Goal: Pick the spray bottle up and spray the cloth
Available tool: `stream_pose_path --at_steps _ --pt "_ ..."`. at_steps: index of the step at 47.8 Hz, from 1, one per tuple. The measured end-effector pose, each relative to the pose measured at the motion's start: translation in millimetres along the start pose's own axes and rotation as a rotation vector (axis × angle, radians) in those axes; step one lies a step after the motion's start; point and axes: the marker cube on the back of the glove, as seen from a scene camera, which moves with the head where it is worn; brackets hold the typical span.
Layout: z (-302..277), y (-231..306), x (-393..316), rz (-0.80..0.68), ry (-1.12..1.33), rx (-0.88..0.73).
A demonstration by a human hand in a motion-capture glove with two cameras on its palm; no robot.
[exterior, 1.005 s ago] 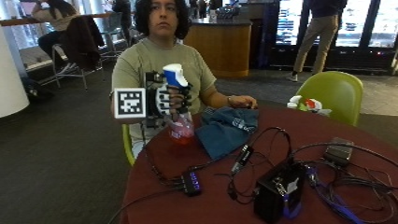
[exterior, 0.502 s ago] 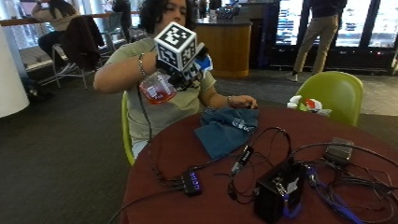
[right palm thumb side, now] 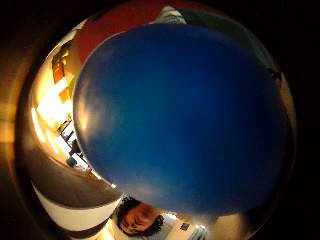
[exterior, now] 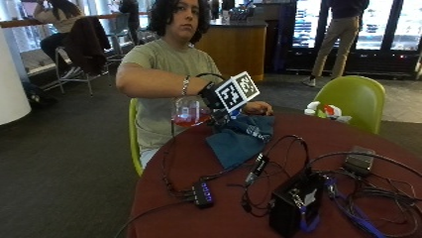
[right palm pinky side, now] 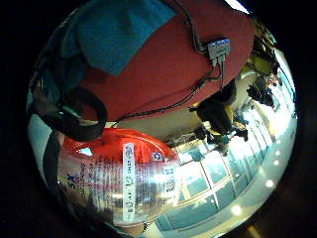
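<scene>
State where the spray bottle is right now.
In the outside view, the spray bottle is held tilted in the gloved right hand, above the table edge, beside the blue cloth.

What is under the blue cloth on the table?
The blue cloth lies on the red tablecloth, with a black cable running out beside its edge. Anything beneath the cloth's middle is covered and cannot be seen.

Round dark-red table (exterior: 198,218): black box (exterior: 294,206) near the front edge amid tangled black and blue cables (exterior: 369,198); small USB hub (exterior: 202,192) with lit ports left of it; a flat dark device (exterior: 360,161) toward the far right. Lime-green chair (exterior: 352,96) at the table's far side, with a small white-and-red object (exterior: 326,110) just in front of it. Behind: wooden counter (exterior: 231,44), a person standing by dark glass doors (exterior: 340,34).
</scene>
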Motion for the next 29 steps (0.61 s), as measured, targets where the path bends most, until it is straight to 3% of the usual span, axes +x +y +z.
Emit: stream_pose_path --at_steps 14,20,29 --pt "10.2 -18.8 -11.4 0.023 0.036 -0.033" --pt "-17.8 -1.4 -21.7 -0.055 -0.05 0.084" --pt "-79.3 26.7 -58.9 -0.284 -0.282 0.34"
